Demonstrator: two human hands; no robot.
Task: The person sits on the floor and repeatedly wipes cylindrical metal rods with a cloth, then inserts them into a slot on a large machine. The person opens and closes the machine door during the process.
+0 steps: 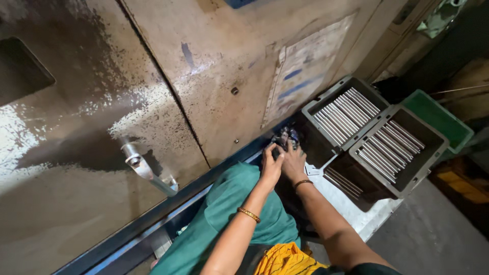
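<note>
One view only — a camera worn on the person's head, looking steeply down and tilted, so the machine panel (153,76) leans across from 9 to 12 o'clock. The lens sits near: forearms enter from 6 o'clock and the left hand (271,165) and right hand (294,162) meet just below centre. Grey crates of metal rods (374,135) lie toward 3 o'clock — floor (433,239) at 4.
</note>
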